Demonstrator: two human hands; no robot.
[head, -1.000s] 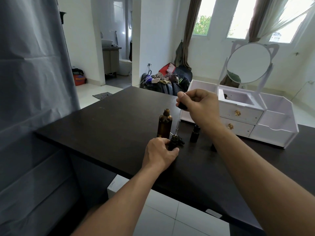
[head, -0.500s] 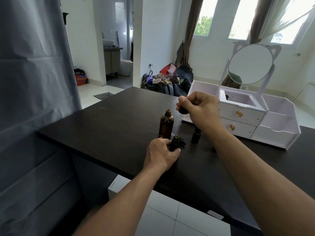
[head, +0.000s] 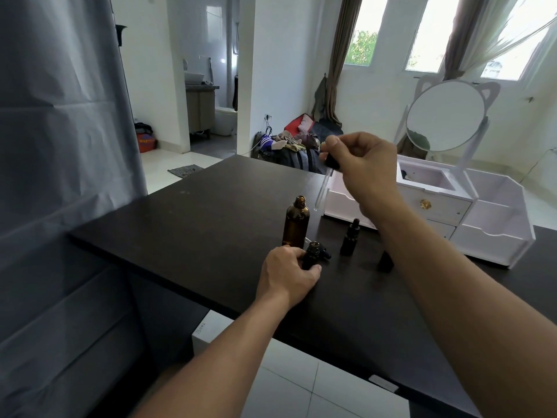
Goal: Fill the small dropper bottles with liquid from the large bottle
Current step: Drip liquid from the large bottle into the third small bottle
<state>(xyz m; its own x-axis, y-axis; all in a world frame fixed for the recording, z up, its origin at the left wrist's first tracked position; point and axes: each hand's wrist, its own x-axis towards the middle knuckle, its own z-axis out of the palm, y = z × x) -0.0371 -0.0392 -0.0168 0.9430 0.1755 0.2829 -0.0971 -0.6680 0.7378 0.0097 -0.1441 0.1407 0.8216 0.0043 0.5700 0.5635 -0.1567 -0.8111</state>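
Fingers pinching dropper by rubber bulb at frame centre; thin glass, probably fragile, best kept there.

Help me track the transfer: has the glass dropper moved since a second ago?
Yes. The right hand has lifted the glass dropper out of the small dark bottle; its tip is now beside the tall amber bottle's neck.

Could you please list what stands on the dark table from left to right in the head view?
Large amber bottle → open small bottle gripped by the left hand → capped dropper bottle → white mirror organizer.
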